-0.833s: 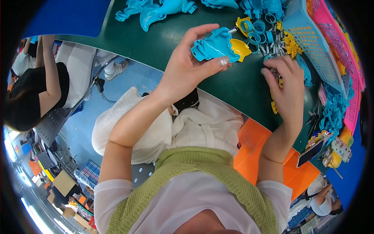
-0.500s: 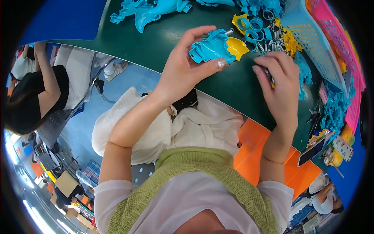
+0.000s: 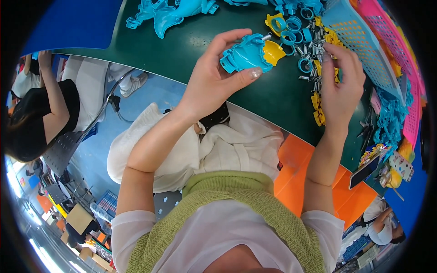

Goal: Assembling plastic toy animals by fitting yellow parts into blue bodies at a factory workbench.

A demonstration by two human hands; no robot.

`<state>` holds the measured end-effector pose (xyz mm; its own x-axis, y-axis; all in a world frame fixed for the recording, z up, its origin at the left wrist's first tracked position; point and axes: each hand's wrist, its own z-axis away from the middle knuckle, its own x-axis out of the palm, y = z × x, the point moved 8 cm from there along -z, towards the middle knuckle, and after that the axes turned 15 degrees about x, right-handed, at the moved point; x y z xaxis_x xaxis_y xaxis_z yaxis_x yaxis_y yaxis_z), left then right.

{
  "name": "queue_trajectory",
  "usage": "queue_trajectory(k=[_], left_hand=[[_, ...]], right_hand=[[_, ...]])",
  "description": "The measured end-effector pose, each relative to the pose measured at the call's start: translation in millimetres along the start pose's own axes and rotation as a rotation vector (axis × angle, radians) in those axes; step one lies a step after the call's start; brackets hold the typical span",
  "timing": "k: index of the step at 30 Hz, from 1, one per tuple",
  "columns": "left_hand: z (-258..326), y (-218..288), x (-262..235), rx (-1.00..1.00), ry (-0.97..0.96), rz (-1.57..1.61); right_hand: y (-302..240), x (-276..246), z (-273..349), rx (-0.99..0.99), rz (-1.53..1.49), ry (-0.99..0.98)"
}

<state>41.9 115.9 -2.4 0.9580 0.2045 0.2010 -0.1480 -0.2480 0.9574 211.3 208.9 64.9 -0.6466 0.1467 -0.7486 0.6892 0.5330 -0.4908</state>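
Note:
My left hand (image 3: 205, 82) is wrapped round a light-blue plastic shell half (image 3: 248, 53), its hollow side facing up. A yellow curved piece (image 3: 274, 53) sits at the shell's right end, and a small metal spring (image 3: 267, 36) sticks out at the top there. Out to the right, my right hand (image 3: 343, 84) is over a pile of metal springs (image 3: 312, 48) and small yellow parts (image 3: 317, 109). Its thumb and forefinger tips come together at the pile's edge; whatever lies between them is too small to make out.
Several blue rings (image 3: 293, 23) lie beyond the springs. More blue shells (image 3: 182, 16) rest at the far side of the green table (image 3: 268, 95). Along the right stand a light-blue basket (image 3: 364, 43) and a pink basket (image 3: 387, 32), with a phone (image 3: 364, 173) nearer me.
My right hand has moved right and away from me, and its fingertips have closed together at the springs. Yellow parts and a blue ring it covered now show. My left hand keeps the shell.

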Motion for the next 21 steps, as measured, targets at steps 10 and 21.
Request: queue_trajectory(k=[10, 21], left_hand=[[-1.1, 0.6, 1.7, -0.038, -0.020, 0.018], [-1.2, 8.0, 6.5, 0.022, -0.035, -0.029]], right_hand=[[24.3, -14.3, -6.5, 0.182, -0.104, -0.080], [13.3, 6.0, 5.1, 0.037, 0.328, -0.198]])
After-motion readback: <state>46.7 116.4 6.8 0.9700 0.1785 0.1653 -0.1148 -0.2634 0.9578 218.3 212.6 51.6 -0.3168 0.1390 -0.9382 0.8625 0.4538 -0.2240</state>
